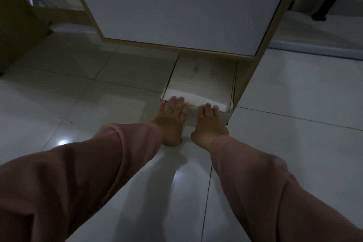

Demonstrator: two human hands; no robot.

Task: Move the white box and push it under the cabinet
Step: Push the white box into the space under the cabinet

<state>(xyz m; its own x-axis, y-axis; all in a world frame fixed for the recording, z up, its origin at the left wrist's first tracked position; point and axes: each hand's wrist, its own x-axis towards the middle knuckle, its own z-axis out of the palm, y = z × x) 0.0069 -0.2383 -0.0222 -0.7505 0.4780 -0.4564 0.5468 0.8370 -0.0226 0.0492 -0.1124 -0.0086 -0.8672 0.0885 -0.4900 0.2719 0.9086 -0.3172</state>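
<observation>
The white box [202, 80] lies flat on the tiled floor, its far part under the cabinet [176, 6], its near edge sticking out. The cabinet has a white door with a light wooden frame; the box sits against its right side panel. My left hand [172, 118] presses flat on the box's near face, fingers spread over the top edge. My right hand [210, 122] presses beside it in the same way. Both arms wear pink sleeves. Neither hand wraps around the box.
Glossy white floor tiles [78, 104] spread all around. A brown cardboard box [17, 25] stands at the left. A low wooden shelf [59, 0] holds items behind it. A dark furniture leg [322, 10] stands at the back right.
</observation>
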